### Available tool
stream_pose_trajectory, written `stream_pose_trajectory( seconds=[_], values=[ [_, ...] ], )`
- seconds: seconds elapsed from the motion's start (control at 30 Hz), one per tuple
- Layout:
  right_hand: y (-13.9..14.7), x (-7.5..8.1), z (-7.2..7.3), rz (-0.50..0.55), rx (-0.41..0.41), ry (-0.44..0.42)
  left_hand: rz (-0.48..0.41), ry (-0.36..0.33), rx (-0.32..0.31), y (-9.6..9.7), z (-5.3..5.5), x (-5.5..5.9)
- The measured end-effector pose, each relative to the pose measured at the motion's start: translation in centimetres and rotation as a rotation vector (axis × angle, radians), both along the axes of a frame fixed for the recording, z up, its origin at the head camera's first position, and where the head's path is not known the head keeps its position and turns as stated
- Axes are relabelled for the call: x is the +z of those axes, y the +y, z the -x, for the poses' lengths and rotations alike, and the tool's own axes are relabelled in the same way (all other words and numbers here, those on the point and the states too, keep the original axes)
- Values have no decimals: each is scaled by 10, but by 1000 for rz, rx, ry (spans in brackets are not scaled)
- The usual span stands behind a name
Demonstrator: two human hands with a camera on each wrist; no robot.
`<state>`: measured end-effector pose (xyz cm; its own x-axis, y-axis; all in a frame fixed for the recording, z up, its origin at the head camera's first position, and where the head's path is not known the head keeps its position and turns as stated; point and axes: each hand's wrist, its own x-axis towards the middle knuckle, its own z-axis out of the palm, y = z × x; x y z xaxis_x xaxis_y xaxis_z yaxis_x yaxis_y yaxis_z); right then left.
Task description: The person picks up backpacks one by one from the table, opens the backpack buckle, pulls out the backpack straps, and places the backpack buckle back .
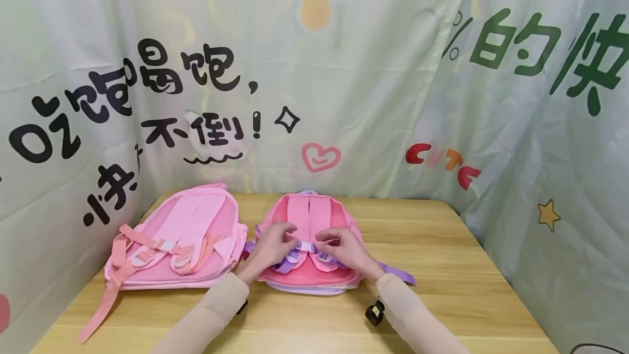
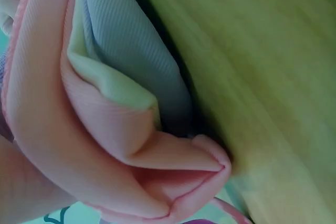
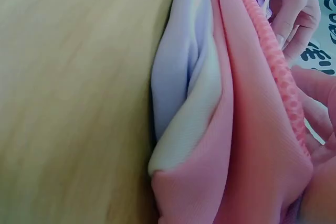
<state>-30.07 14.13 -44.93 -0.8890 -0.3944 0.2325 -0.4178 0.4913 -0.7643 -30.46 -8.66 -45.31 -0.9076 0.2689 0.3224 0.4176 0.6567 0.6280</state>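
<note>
A pink backpack [image 1: 321, 213] lies on its front with its back panel and straps upward. Across the lower middle of the panel, a small white buckle [image 1: 306, 246] joins purple webbing straps [image 1: 285, 264]. My left hand [image 1: 273, 245] is at the buckle's left end, thumb and fingers bent but apart. At the other end is my right hand [image 1: 345, 246], with a gap between thumb and fingertips. Whether either thumb touches the buckle is hard to tell. In the right wrist view, the backpack's pink side [image 3: 257, 103] hides part of both hands.
A second, lighter pink backpack [image 1: 196, 217] lies to the left, its peach strap [image 1: 105, 302] trailing toward the table's front edge. Both bags lie on a wooden table [image 1: 432, 299]. Printed curtains [image 1: 363, 97] enclose the back and sides. A purple strap end [image 1: 400, 273] sticks out on the right.
</note>
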Motion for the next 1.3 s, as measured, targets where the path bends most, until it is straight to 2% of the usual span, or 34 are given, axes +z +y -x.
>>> stream_pose_trajectory(
  seconds=[0.33, 0.5, 0.67, 0.83, 1.07, 1.3],
  values=[
    [-5, -7, 13, 44, 25, -122, -78, -150, -125, -3, 9, -2],
    [-9, -9, 17, 61, 47, -178, -133, -233, -162, -5, 14, -2],
    [-13, -12, 18, 62, 73, -162, -127, -269, -191, -5, 17, -2],
    [-16, -17, 17, 52, 52, -176, -107, -312, -183, -4, 18, -3],
    [-21, -18, 17, 18, 32, -123, -72, -294, -180, -2, 20, -3],
    [-22, -19, 16, -38, 21, -75, -80, -316, -167, -1, 19, -2]
  ],
)
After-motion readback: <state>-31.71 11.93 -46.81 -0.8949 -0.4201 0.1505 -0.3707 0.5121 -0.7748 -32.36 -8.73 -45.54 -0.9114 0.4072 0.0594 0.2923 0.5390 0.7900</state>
